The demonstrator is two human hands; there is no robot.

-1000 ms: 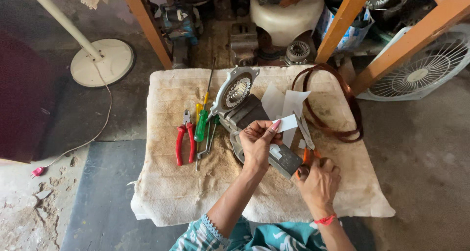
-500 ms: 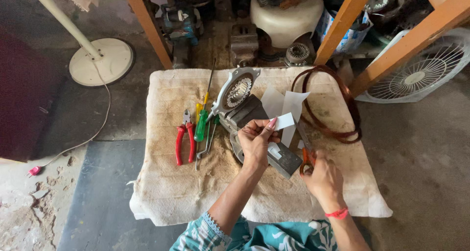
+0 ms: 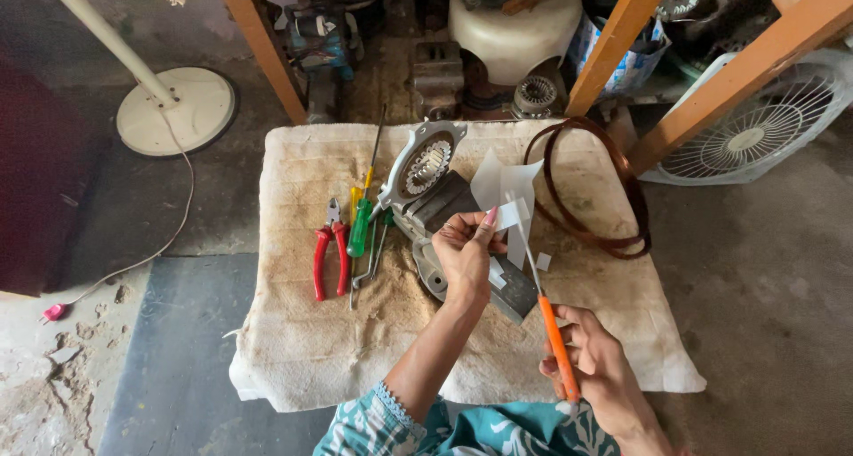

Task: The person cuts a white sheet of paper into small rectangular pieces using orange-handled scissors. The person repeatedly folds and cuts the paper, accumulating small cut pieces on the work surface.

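Beige towel (image 3: pixel 311 349) on workshop floor — left fingers (image 3: pixel 480 229) pinch paper slip (image 3: pixel 511 214), right fingers (image 3: pixel 577 354) grip screwdriver (image 3: pixel 555 336).

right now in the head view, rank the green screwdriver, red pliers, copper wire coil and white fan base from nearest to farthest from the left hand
Measured from the left hand:
1. Green screwdriver, just to its left on the cloth.
2. Red pliers, further left, beside the screwdriver.
3. Copper wire coil, on the cloth's right side.
4. White fan base, on the floor, upper left.

L hand (image 3: pixel 464 253) pinches paper slip (image 3: pixel 510 214); R hand (image 3: pixel 597 367) grips orange-handled tool (image 3: pixel 556 342).
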